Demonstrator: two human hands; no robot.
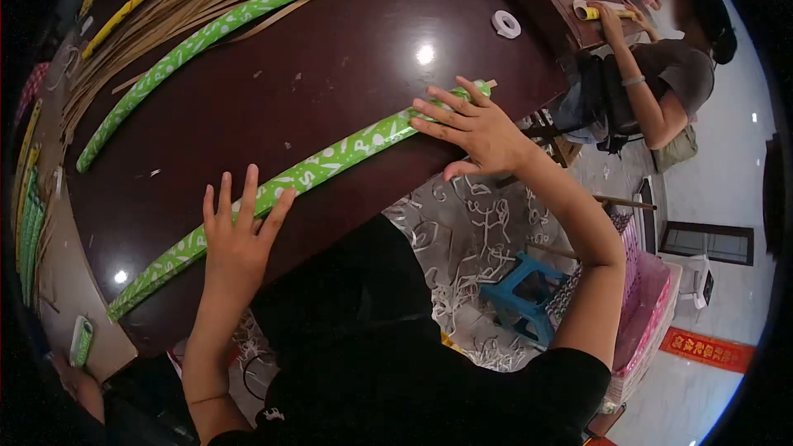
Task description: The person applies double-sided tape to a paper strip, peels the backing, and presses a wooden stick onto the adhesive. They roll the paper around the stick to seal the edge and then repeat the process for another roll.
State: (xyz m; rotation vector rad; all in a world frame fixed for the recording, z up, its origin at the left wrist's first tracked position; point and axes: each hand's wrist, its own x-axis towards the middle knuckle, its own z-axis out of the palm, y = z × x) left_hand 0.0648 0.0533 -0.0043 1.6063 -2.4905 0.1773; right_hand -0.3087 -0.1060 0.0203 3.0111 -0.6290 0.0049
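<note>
A long roll of green patterned wrapping material [347, 153] lies slantwise along the near edge of the dark table. My left hand [241, 227] rests on its left half, fingers stretched out and apart. Near the right end, my right hand [475, 132] lies over the roll with spread fingers. A pale strip tip [492, 83] pokes out of that end. Farther back on the table is a second green patterned roll [231, 25], resting partly over a bundle of thin brown strips [157, 33].
A roll of white tape [505, 25] sits at the back right. A yellow roll [144, 2] lies at upper left. Another person [669, 74] works at a table on the right. A blue stool [524, 297] stands on the floor among white scraps [479, 223], near a pink-lined basket [648, 306].
</note>
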